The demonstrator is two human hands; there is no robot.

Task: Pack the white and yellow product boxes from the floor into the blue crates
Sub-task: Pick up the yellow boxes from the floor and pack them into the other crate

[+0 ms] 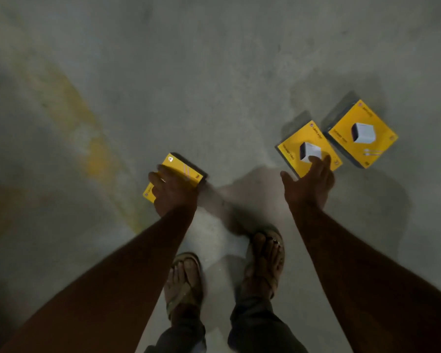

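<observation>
gripping a yellow cable box (179, 171) with curled fingers, the left hand (175, 192) carries it above the concrete floor (214, 72). right hand (309, 183), fingers spread and holding nothing, reaches over the nearer charger box (301, 146); a second charger box (351, 121) lies just beside it. collecting step; next it likely needs to grasp that box. no crates in view.

left hand (175, 191) hiding middle of held yellow box (182, 169), box print blurred, feet (264, 261) motion-smeared

Print on the yellow boxes (308, 149) is too blurred to read
</observation>
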